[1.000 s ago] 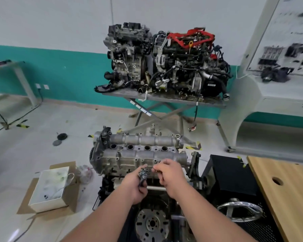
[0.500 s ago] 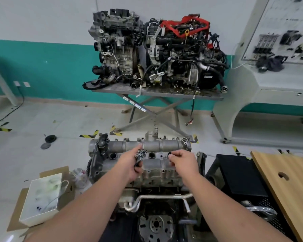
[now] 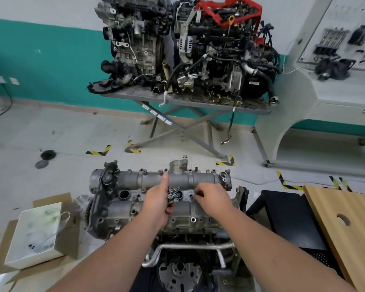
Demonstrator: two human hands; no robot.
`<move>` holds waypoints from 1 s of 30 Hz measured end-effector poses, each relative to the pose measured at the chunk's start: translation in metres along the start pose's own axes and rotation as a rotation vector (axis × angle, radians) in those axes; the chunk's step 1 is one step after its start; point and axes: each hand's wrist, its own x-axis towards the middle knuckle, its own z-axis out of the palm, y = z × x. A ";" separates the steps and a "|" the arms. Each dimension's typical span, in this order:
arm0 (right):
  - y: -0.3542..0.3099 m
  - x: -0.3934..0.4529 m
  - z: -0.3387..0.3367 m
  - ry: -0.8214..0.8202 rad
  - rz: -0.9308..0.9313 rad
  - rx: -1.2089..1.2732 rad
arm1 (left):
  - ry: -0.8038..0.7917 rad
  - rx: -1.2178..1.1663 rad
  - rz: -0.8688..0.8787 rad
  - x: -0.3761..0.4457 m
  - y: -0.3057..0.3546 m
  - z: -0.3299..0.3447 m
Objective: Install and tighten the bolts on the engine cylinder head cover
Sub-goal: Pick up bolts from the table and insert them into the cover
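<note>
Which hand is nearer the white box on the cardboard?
Left. The left hand, gripping a bunch of bolts over the cylinder head cover, is on the side toward the white box; the right hand is farther right, across the bolts.

Grey metal cylinder head cover (image 3: pixel 156 209) is showing dull silver at six o'clock; red straps (image 3: pixel 230 11) are glowing at twelve; teal wall band (image 3: pixel 40 60) is running at ten; yellow-black striped tape (image 3: pixel 98 152) is marking the pale floor (image 3: pixel 72 133).
</note>
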 end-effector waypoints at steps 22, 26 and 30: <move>-0.009 0.035 -0.018 -0.279 0.053 0.210 | -0.045 -0.142 -0.141 -0.007 0.011 -0.014; -0.020 0.041 -0.016 -0.274 0.169 0.149 | -0.087 -0.068 -0.162 -0.003 0.021 -0.015; -0.025 0.038 -0.015 -0.236 0.244 0.154 | -0.166 -0.088 -0.168 0.005 0.036 -0.020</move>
